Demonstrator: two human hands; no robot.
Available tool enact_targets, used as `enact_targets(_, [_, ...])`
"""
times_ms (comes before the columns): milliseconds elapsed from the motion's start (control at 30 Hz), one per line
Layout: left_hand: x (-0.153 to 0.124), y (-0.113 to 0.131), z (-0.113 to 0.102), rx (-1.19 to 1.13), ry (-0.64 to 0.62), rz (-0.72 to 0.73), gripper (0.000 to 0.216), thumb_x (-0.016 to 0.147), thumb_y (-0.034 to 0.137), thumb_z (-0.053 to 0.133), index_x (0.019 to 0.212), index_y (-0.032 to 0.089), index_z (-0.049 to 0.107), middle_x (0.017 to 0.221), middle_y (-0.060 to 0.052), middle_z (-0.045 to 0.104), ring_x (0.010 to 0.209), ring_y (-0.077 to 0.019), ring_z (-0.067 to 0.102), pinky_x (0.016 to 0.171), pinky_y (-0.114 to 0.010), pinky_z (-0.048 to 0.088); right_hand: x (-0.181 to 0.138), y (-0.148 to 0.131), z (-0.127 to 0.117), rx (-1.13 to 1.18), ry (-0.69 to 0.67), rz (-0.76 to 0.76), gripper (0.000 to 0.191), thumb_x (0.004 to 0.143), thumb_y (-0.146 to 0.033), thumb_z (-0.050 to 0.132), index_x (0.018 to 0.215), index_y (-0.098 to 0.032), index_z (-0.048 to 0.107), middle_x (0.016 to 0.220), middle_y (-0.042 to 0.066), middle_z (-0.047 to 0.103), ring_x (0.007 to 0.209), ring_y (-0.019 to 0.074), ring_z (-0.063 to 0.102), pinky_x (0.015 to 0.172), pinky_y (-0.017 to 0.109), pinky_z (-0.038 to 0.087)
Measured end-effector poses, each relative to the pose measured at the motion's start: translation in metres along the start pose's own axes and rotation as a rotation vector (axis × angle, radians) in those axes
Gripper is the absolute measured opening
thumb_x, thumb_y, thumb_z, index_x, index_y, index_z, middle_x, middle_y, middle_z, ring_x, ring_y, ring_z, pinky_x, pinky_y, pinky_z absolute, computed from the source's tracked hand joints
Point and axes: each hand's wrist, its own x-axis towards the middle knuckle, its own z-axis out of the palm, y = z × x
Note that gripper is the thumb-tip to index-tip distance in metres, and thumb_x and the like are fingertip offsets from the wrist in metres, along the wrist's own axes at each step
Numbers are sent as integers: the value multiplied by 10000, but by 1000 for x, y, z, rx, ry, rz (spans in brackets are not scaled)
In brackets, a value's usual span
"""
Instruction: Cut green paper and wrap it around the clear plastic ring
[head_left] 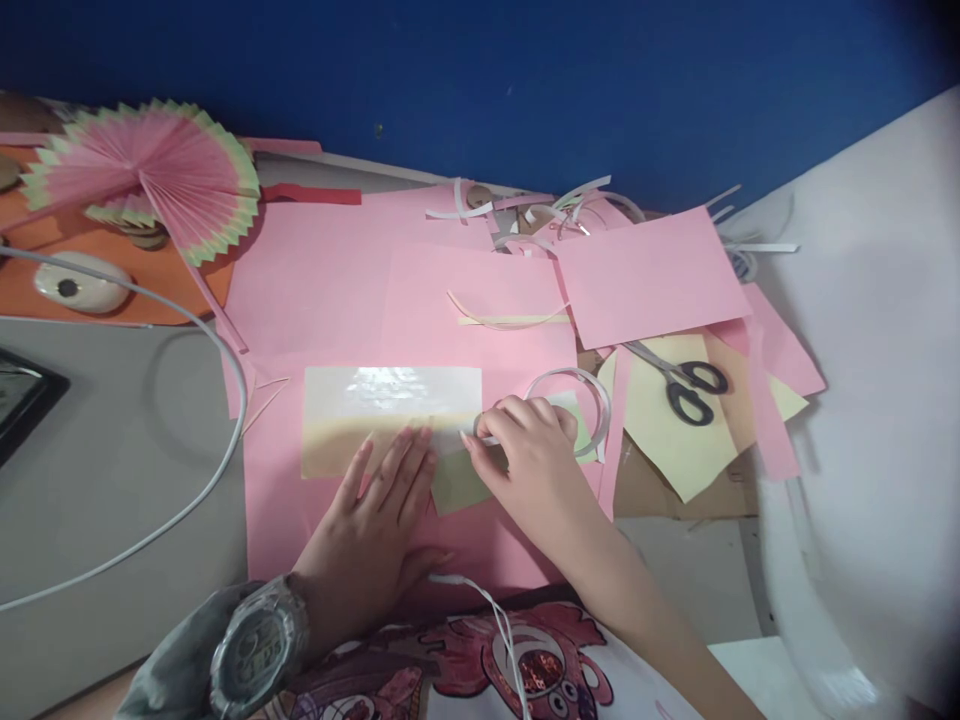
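A glossy sheet (322, 395), white along its far part and yellow along its near part, lies on pink paper. My left hand (379, 515) rests flat on its near edge with the fingers stretched out. At the sheet's right end, my right hand (525, 440) is closed in a pinch around a thin white strip, mostly hidden by the fingers. A white strip (606, 405) loops out to the right behind that hand; it seems to be the same one. Partly under the right hand is a green piece of paper (457, 482).
Black-handled scissors (679, 385) lie on yellow paper (675, 460) at right, beside a pink sheet (649, 280). Paper offcuts (577, 205) are heaped behind. A pleated pink-and-green paper fan (202, 170), a white mouse (82, 282) and a grey cable (238, 385) are at left. A blue wall (480, 90) stands behind.
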Motion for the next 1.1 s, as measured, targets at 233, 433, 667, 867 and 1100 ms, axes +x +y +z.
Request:
enact_targets(233, [4, -3, 3, -56, 36, 33, 691, 871, 551, 364, 1330, 38, 422, 1471, -144, 266, 1380, -280, 196, 1136, -478, 59, -1, 1, 0, -13, -13, -24, 139, 861, -276, 511, 749, -203, 550, 798, 15, 566, 802, 186, 471, 763, 347, 257])
enact_targets(433, [8, -3, 5, -68, 5, 38, 717, 864, 577, 365, 1387, 88, 337, 1481, -68, 247, 1388, -239, 175, 1142, -479, -10, -2, 3, 1, 5, -15, -36, 136, 864, -261, 504, 747, -199, 537, 797, 13, 555, 804, 181, 468, 784, 347, 267])
enact_targets(667, [13, -3, 2, -76, -31, 37, 739, 855, 590, 370, 1409, 107, 292, 1493, -63, 221, 1384, -235, 189, 1140, -470, -21, -3, 4, 1, 18, -2, -40, 162, 879, -264, 472, 740, -197, 520, 795, 18, 552, 792, 179, 463, 795, 347, 278])
enact_targets(867, [14, -1, 0, -78, -85, 28, 727, 856, 591, 369, 1427, 154, 260, 1496, -65, 220, 1388, -236, 183, 1138, -458, -12, -4, 5, 3, 4, 24, -68, 176, 894, -265, 444, 750, -196, 518, 799, 25, 549, 783, 173, 451, 808, 351, 274])
enact_targets(1100, [14, -2, 0, -76, -71, 27, 747, 854, 587, 375, 1421, 112, 265, 1492, -83, 224, 1384, -244, 197, 1139, -474, 3, -4, 6, 4, -13, 47, -77, 183, 900, -250, 420, 759, -196, 524, 801, 22, 544, 786, 171, 439, 815, 351, 274])
